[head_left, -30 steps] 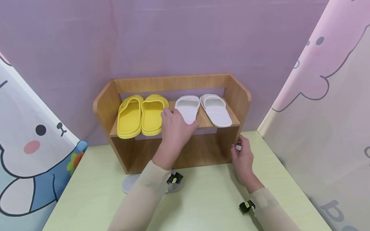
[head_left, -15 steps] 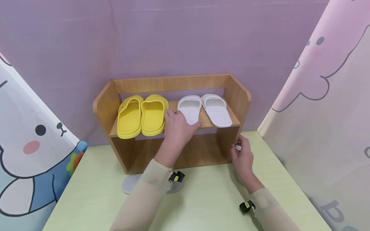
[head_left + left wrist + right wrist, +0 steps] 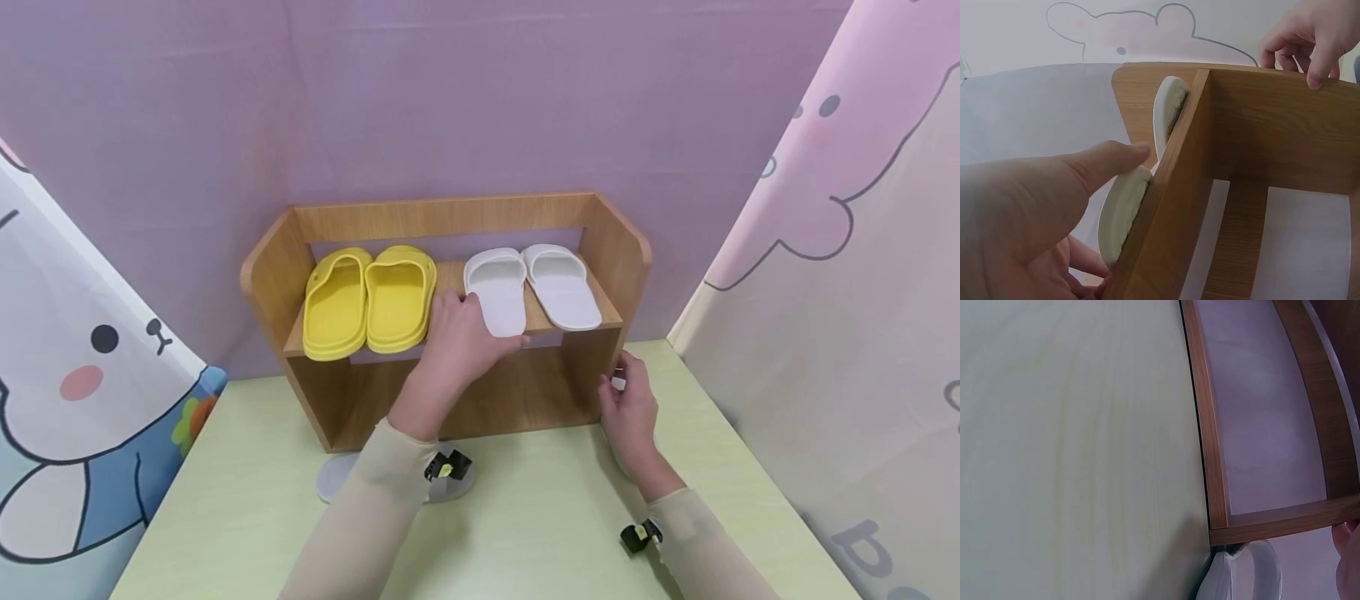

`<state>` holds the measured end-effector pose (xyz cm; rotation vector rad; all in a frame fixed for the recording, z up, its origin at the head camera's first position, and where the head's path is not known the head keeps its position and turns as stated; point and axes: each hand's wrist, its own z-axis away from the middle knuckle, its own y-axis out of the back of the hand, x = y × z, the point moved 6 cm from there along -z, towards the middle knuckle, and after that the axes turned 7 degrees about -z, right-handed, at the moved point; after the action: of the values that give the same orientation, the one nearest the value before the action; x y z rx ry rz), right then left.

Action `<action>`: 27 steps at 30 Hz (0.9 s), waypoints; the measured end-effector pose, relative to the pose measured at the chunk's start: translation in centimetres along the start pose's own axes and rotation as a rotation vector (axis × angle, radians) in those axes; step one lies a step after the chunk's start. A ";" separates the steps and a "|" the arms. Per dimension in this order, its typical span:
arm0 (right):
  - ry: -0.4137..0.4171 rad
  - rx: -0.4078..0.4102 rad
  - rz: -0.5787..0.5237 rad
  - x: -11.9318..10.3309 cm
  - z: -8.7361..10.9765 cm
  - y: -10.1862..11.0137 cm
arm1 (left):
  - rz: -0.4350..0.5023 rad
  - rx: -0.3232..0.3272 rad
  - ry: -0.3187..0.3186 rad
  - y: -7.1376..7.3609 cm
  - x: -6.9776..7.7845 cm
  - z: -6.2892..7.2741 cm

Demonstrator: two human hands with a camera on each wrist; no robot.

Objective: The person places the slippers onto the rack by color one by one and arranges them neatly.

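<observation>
A small wooden shoe rack (image 3: 442, 210) carries two yellow clogs (image 3: 337, 312) and two white slippers on its upper shelf. My left hand (image 3: 457, 346) holds the left white slipper (image 3: 501, 296), fingers along its left edge and thumb at the right of its front end. In the left wrist view, the thumb tip meets the upper edge of that slipper's end (image 3: 1124, 215). The other white slipper (image 3: 566, 292) lies just to the right. With my right hand (image 3: 632, 412) I grip the rack's right side panel at its front edge, low down; its fingertips are partly hidden.
Grey soles (image 3: 335, 477) lie on the pale table (image 3: 540, 517) before the rack, partly covered by my left forearm. A whitish slipper with a strap (image 3: 1266, 572) stands beside the rack's right panel, mostly behind my right hand. A purple backdrop (image 3: 480, 100) hangs behind.
The left white slipper has shifted slightly right, closer to the other one, with my left hand at it. That hand has lowered a little towards the slipper's front end. The right hand stays put.
</observation>
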<state>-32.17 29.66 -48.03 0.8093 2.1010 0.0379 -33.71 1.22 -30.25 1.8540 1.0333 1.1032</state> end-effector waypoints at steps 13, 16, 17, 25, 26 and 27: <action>-0.005 0.002 -0.005 0.0 0.0 0.0 | 0.030 0.048 -0.079 -0.5 -0.2 -0.4; -0.007 0.005 -0.002 0.0 -0.1 0.0 | 0.040 0.042 -0.089 -0.6 -0.3 -0.5; -0.006 0.005 0.000 0.0 -0.1 0.0 | 0.042 0.043 -0.091 -0.6 -0.3 -0.5; -0.009 -0.007 0.006 -0.1 -0.1 0.0 | 0.011 0.067 -0.089 -0.8 -0.2 -0.6; -0.010 -0.009 0.007 -0.1 -0.1 -0.1 | 0.012 0.070 -0.089 -0.8 -0.2 -0.6; -0.009 -0.010 0.009 0.0 -0.1 -0.1 | 0.013 0.073 -0.090 -0.8 -0.2 -0.6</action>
<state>-32.26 29.59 -47.98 0.8113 2.0874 0.0501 -34.51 1.44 -30.81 1.9522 1.0233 0.9918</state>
